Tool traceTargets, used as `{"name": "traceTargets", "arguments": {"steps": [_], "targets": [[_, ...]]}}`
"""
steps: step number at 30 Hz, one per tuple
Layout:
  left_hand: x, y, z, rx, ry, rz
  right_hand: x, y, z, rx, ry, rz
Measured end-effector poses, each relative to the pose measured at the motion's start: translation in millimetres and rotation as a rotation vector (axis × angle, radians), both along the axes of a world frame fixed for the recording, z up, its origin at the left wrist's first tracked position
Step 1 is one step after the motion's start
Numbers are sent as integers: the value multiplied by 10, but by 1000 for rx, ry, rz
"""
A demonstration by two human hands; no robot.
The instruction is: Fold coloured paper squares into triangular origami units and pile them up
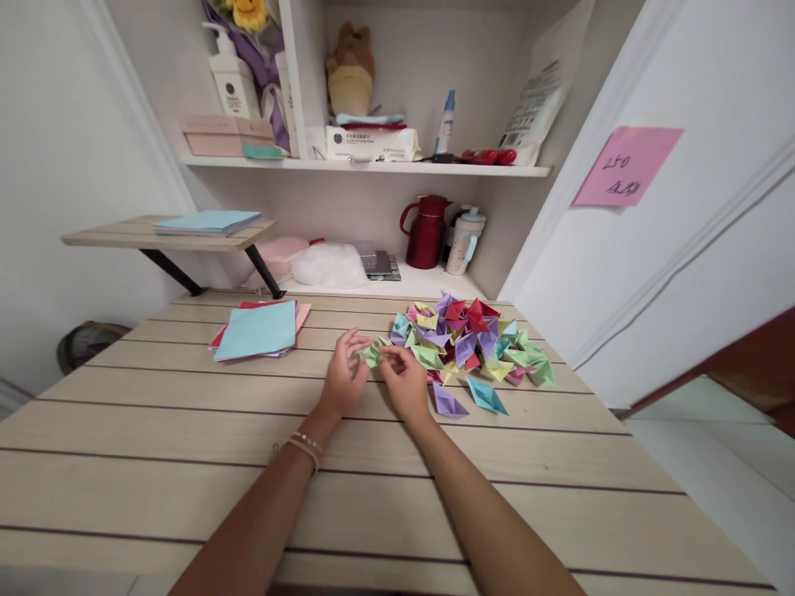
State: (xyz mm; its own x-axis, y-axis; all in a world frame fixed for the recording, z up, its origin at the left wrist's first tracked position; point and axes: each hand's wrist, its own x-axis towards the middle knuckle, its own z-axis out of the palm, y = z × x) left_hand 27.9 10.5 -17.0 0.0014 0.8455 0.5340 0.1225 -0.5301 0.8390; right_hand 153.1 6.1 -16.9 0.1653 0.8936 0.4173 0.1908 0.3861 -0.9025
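Between my two hands is a small green folded paper boat, held just above the slatted tabletop. My left hand pinches its left side, with the upper fingers partly curled. My right hand grips the right side between thumb and fingers, which cover part of the paper. Close by on the right lies a heap of folded paper boats in purple, red, green, yellow, pink and blue. A purple boat and a blue boat rest apart from the heap, nearer me.
A stack of coloured paper squares lies at the left, blue on top. More blue paper sits on a small raised shelf. Behind the table stand a red jug, a cup and a plastic bag.
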Motion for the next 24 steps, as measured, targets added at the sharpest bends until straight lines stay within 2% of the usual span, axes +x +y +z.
{"name": "traceTargets", "arguments": {"steps": [9, 15, 24], "targets": [[32, -42, 98, -127, -48, 9, 1, 49, -44, -52, 253, 76], [8, -13, 79, -169, -68, 12, -1, 59, -64, -57, 228, 65], [-9, 15, 37, -126, -28, 29, -2, 55, -67, -44, 175, 24]]}}
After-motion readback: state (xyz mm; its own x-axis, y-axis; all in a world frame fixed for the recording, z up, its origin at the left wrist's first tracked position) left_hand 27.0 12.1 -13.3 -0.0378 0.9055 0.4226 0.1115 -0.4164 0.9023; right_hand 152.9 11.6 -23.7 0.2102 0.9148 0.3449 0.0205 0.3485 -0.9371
